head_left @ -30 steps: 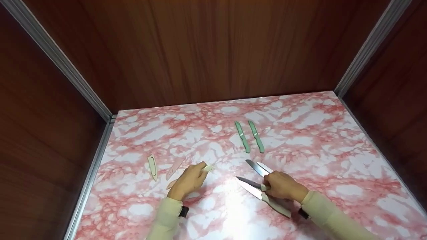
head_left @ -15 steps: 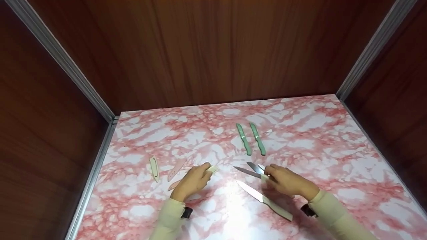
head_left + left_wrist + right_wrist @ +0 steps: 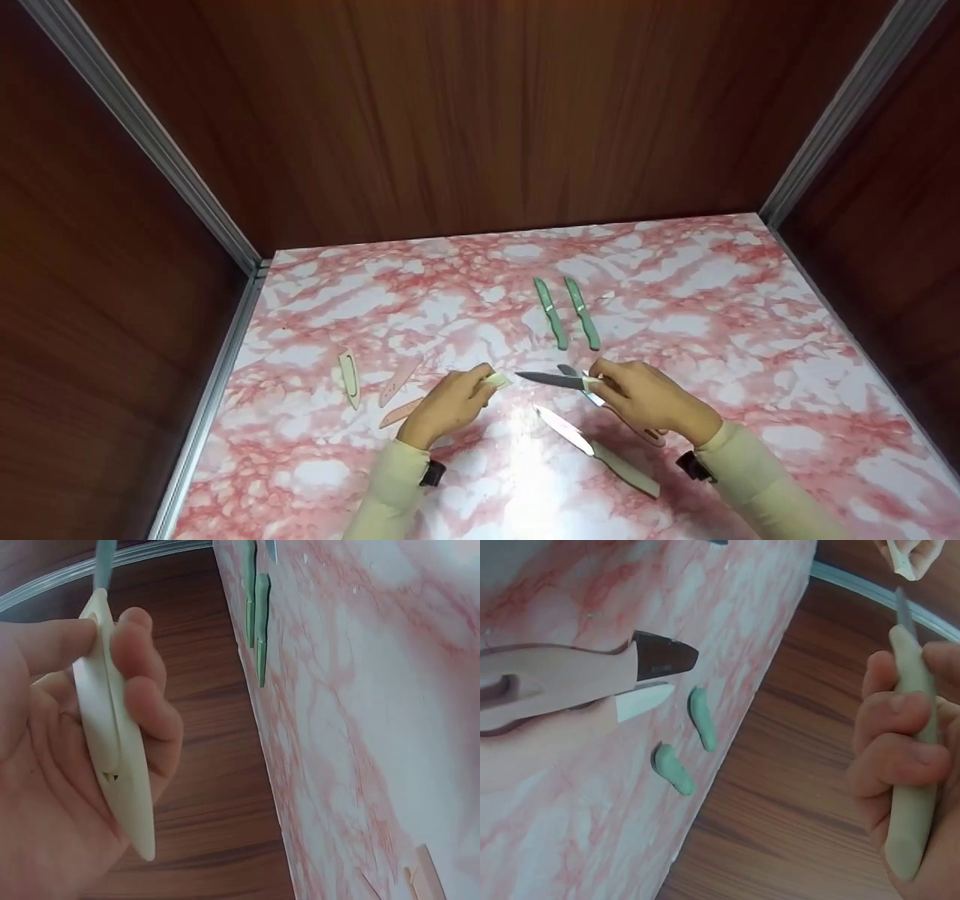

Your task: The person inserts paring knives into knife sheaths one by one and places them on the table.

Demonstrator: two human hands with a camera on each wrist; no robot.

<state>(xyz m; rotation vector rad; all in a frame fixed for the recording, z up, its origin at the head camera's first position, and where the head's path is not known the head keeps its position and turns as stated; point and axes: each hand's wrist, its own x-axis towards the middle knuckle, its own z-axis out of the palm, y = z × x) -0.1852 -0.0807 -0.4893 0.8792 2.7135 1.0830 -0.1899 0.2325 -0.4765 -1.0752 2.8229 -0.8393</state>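
Note:
My left hand [image 3: 448,405] holds a cream knife sheath [image 3: 105,716] between thumb and fingers, its mouth facing right. A knife [image 3: 551,381] with a cream handle [image 3: 907,832] is gripped in my right hand [image 3: 652,397], its grey blade pointing left. In the head view the blade tip lies just right of the sheath's mouth, with a small gap seen between them. On the table under my right hand are two pinkish-handled knives, one with a dark blade [image 3: 664,658] and one with a pale blade [image 3: 645,701]; the hand partly hides them in the head view.
Another cream-handled knife [image 3: 624,471] lies bare nearer the front. Two green knives [image 3: 551,313] with green-covered blades lie side by side farther back. At left are a cream sheath [image 3: 349,381], a pink sheath [image 3: 400,381] and an orange-pink sheath [image 3: 400,413]. Wooden panels [image 3: 480,135] enclose the table.
My right hand has lifted the cream-handled knife off the table, away from the other one, and turned its blade leftward. My left hand has moved right with the sheath.

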